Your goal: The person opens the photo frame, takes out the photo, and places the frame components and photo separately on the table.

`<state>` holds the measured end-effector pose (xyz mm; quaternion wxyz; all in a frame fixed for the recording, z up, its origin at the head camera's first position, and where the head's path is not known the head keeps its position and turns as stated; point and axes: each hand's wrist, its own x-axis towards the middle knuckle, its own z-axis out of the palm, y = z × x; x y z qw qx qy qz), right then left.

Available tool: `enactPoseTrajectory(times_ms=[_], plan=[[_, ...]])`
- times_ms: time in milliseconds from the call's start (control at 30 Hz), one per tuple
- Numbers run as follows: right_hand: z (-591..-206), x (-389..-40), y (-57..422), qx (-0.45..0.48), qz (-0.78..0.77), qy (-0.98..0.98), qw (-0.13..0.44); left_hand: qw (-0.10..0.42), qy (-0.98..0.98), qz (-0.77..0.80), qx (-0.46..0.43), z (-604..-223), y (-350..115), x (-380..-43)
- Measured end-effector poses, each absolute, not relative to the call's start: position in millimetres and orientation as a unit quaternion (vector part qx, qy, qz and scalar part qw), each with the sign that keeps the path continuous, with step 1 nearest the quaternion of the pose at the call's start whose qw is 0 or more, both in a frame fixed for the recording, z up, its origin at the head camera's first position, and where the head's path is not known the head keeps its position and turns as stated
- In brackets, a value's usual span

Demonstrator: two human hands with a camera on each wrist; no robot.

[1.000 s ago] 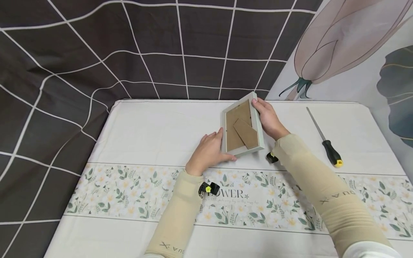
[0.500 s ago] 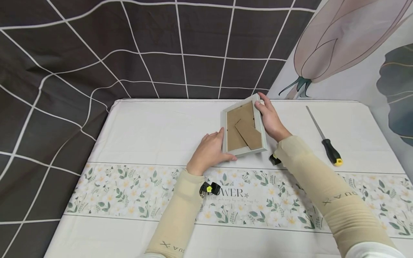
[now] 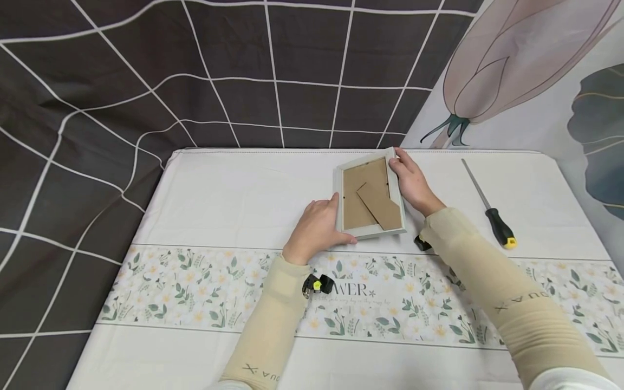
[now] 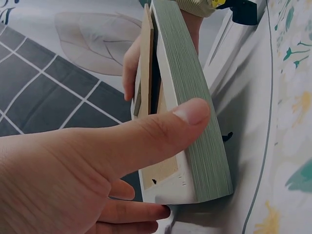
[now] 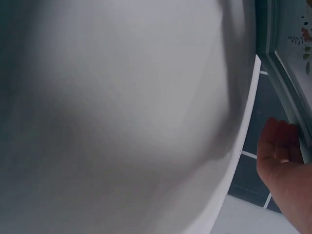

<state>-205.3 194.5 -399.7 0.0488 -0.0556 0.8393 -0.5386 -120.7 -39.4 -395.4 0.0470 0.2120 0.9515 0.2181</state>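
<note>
A pale grey-green picture frame [image 3: 347, 232] is held tilted, its brown backing board [image 3: 353, 208] and folded stand flap [image 3: 382, 208] facing me. My left hand [image 3: 312, 230] grips its lower left corner. In the left wrist view the thumb [image 4: 161, 134] lies across the frame's ribbed green edge [image 4: 195, 126], other fingers below it. My right hand [image 3: 414, 187] holds the upper right side, thumb on the back rim. Part of the floral front [image 5: 304, 53] shows in the right wrist view, with curled fingers [image 5: 275, 146] at its edge.
A screwdriver [image 3: 497, 225] with a black and yellow handle lies to the right on the table. The white cloth [image 3: 234, 200] carries a floral band [image 3: 195, 287]. Behind the table hangs a dark cloth with a white grid [image 3: 234, 49].
The picture frame's upper right side has turned down and toward the right, laying the back flatter. My right hand has moved slightly right and down with it; my left hand stays nearly in place.
</note>
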Motion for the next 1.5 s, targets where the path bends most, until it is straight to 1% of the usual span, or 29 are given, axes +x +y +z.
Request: enactPoseTrajectory(times_ms=[200,400,533,733,1233,1500], plan=[[-394,-208,198,-0.055,-0.445,0.892,0.047,0.044,0.955,0.210,0.206,-395,-38,-121],[-385,-213,202,-0.056,-0.395,0.912,0.093,0.046,0.959,0.203,0.193,-396,-34,-120],[-382,-216,205,-0.055,-0.368,0.922,0.109,0.048,0.961,0.194,0.193,-398,-33,-120],[-380,-219,206,-0.049,-0.345,0.929,0.122,0.037,0.962,0.186,0.198,-399,-30,-119],[-384,-220,210,-0.041,-0.339,0.932,0.119,0.009,0.965,0.169,0.199,-400,-22,-115],[-391,-224,211,-0.040,-0.293,0.944,0.148,-0.005,0.967,0.158,0.198,-400,-18,-112]])
